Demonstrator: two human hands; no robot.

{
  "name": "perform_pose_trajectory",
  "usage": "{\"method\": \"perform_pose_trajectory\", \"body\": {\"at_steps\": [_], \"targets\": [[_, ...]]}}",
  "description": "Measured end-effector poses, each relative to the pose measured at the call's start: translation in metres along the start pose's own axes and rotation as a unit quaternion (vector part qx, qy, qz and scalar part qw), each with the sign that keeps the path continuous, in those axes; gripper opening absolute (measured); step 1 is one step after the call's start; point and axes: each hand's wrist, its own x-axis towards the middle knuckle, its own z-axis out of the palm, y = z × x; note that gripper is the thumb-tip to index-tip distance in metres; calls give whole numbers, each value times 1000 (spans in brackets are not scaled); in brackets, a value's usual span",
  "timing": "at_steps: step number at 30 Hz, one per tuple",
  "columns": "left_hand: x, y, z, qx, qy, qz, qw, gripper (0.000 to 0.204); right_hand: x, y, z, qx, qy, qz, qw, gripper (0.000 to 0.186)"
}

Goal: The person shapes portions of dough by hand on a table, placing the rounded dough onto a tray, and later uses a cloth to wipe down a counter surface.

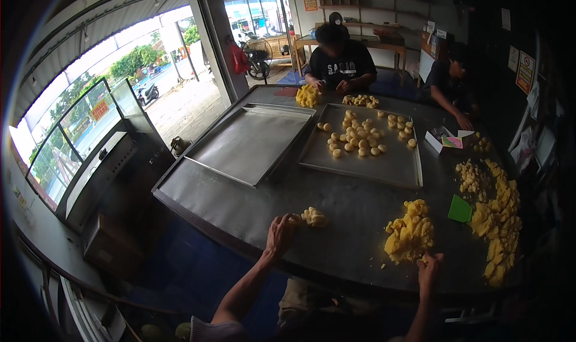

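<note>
My left hand point(279, 235) is at the near edge of the metal table, its fingers closed on a small piece of pale dough. Just right of those fingertips lies a lumpy heap of pale dough pieces point(314, 217). My right hand point(430, 271) is lower right, at the near foot of a large crumbly yellow mound point(410, 233). Its fingers pinch a bit of the yellow mass, partly hidden by the hand. Small yellow crumbs lie on the table left of the mound.
A tray of round dough balls point(414, 177) and a bare metal tray point(240, 144) lie farther back. At right are a green scraper point(460, 209), a long yellow strip point(501, 222) and a white box point(441, 141). Two people work across the table.
</note>
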Motion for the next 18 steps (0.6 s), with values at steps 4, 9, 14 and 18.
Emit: {"method": "perform_pose_trajectory", "body": {"at_steps": [4,9,14,18], "targets": [[-10,-20,-8,-31,68,-65,995,26,-20,-20,5,-21,67,-36,997,40],[5,-7,-18,-301,2,-130,945,29,-23,-19,2,45,-27,37,998,42],[18,-6,-7,-248,-17,-85,965,32,-9,0,14,44,8,-9,999,43],[20,1,-5,-191,-37,-144,970,37,-34,-33,6,-26,49,-22,998,43]]}}
